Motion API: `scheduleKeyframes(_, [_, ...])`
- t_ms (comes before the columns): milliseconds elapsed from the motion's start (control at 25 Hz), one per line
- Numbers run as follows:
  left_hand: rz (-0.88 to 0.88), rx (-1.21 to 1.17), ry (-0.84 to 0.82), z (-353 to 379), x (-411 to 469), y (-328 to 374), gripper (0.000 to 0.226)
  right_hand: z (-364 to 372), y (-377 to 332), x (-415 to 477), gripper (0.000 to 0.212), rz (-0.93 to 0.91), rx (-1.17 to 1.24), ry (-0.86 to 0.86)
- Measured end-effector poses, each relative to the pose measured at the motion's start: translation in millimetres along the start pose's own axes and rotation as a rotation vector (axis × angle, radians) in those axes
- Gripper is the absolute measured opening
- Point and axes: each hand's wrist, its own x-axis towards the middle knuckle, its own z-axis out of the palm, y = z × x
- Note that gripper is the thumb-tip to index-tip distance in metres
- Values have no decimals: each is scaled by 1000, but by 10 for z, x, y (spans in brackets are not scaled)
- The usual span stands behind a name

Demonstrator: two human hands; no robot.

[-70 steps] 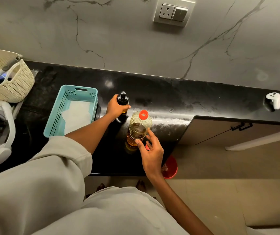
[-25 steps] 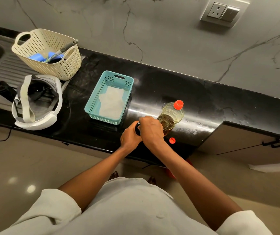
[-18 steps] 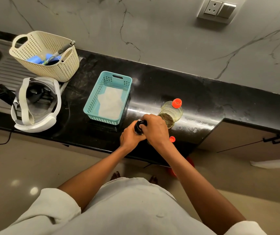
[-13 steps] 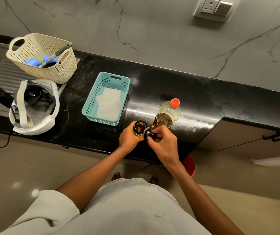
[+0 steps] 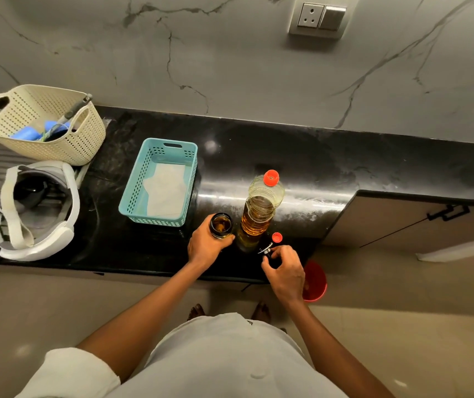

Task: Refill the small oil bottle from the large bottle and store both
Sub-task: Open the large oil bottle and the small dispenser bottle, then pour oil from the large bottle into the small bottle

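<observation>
A black stone counter (image 5: 344,168) runs below a grey marbled wall. At lower centre, near the counter's front edge, the small oil bottle (image 5: 221,225) stands uncapped, with amber oil showing through its mouth. The left hand (image 5: 205,248) curls its fingers round the bottle's side. Just to the right stands the large bottle (image 5: 258,216), part full, its red cap (image 5: 271,178) on. The right hand (image 5: 284,272) pinches the black pump top (image 5: 266,250) beside a loose small red cap (image 5: 277,237). Left of centre sits a teal basket (image 5: 136,182); a cream basket (image 5: 80,139) and a white headset (image 5: 37,248) lie farther left.
</observation>
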Motion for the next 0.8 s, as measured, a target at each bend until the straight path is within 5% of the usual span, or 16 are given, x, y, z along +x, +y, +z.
scheduleKeyframes(560, [-5,-3,-11,-22,-24,30,55,-20,66,-20,22,-10,125,81])
scheduleKeyframes(680, [-14,-3,-14,-32,-26,36,55,-113,-48,150,53,53,334,175])
scheduleKeyframes(800, [-7,8,-11,-20,-18,37,56,-180,-266,419,100,151,457,75])
